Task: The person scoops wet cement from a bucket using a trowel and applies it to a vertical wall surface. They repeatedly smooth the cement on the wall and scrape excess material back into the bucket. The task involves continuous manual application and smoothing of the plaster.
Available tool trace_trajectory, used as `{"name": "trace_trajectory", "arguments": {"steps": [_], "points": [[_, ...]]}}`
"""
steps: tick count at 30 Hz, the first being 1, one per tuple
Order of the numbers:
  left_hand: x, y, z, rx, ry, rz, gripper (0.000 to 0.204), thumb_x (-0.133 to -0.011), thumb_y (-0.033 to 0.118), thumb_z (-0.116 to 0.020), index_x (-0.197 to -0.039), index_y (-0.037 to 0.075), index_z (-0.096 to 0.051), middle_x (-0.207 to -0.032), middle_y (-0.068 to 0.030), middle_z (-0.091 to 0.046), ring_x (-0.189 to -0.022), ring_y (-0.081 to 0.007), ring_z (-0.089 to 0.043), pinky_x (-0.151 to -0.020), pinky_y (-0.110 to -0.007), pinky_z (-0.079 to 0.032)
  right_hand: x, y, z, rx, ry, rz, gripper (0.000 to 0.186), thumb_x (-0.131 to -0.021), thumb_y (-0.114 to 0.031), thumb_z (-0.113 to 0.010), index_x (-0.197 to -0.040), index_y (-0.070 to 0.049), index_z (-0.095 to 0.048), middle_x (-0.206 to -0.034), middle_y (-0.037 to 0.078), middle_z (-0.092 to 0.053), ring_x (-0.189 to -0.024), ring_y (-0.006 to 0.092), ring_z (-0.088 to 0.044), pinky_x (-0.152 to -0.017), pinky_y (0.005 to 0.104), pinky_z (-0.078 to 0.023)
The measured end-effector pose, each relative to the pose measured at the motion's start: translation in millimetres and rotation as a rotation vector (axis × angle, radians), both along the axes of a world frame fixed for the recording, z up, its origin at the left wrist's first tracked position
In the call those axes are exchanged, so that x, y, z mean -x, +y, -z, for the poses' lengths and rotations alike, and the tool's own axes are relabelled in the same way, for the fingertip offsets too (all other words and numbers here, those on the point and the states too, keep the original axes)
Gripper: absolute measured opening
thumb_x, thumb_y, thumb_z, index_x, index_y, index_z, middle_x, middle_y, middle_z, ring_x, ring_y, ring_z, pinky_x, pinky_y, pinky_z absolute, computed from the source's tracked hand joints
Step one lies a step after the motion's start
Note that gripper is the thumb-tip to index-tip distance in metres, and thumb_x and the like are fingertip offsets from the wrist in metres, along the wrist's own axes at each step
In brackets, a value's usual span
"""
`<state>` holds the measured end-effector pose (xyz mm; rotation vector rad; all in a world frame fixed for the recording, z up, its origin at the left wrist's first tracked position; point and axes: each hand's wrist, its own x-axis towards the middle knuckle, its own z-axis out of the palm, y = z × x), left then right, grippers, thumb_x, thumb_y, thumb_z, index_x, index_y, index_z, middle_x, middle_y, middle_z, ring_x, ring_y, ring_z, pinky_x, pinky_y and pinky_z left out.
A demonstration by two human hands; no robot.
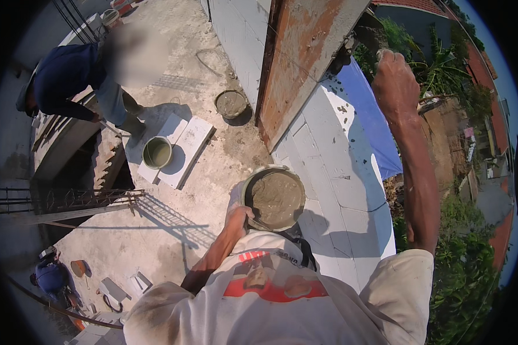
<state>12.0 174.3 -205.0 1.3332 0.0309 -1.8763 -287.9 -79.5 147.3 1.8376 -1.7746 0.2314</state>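
Note:
My left hand (239, 221) grips the side of a bucket of wet grey mortar (275, 195), held at my front. My raised right hand (396, 86) is closed on the handle of a trowel (373, 33), whose mortar-coated blade is beside the upper edge of an upright, stained wooden board (299, 57). Below the board runs a wall of white blocks (339, 184), with dark mortar spatters near its top. A blue sheet (374, 138) lies beyond the wall.
Buckets (231, 104) (157, 153) stand on the concrete floor and on white blocks (187, 161). A co-worker (69, 75) bends by a stair opening (109, 155); another (49, 273) works lower left. Rebar cages (92, 201) border the opening. Greenery lies beyond the wall.

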Motion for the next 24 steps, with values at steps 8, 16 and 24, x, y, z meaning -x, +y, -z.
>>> {"name": "trace_trajectory", "arguments": {"steps": [8,16,24], "points": [[-0.7,4.9,7.8,-0.089,0.007,0.028,0.036,-0.060,-0.012,-0.056,-0.093,0.001,-0.063,-0.084,-0.0110,-0.063,-0.072,-0.0273,-0.063,-0.065,-0.042,-0.057,1.3,189.2,61.1,-0.196,-0.741,0.071,0.027,-0.097,-0.018,-0.069,-0.114,0.004,-0.066,-0.101,0.022,-0.071,-0.086,0.0378,-0.070,-0.075,0.0457,-0.053],[3.6,2.8,-20.9,-0.012,-0.012,0.001,0.032,-0.062,-0.012,-0.056,-0.090,0.002,-0.062,-0.082,-0.0097,-0.062,-0.069,-0.0264,-0.060,-0.065,-0.040,-0.057,-23.8,237.6,279.3,-0.745,-0.075,-0.080,0.011,-0.087,-0.013,-0.064,-0.092,-0.006,-0.071,-0.086,0.015,-0.069,-0.086,0.0316,-0.073,-0.074,0.0441,-0.058],[1.3,4.2,-18.1,-0.028,0.058,0.008,0.040,-0.065,-0.014,-0.056,-0.102,0.001,-0.065,-0.084,-0.0082,-0.065,-0.072,-0.0240,-0.065,-0.064,-0.037,-0.057,-19.2,211.9,330.7,-1.131,-0.375,-0.208,0.023,-0.082,-0.024,-0.070,-0.098,-0.008,-0.072,-0.094,0.020,-0.074,-0.097,0.0354,-0.073,-0.084,0.0468,-0.059]]}}
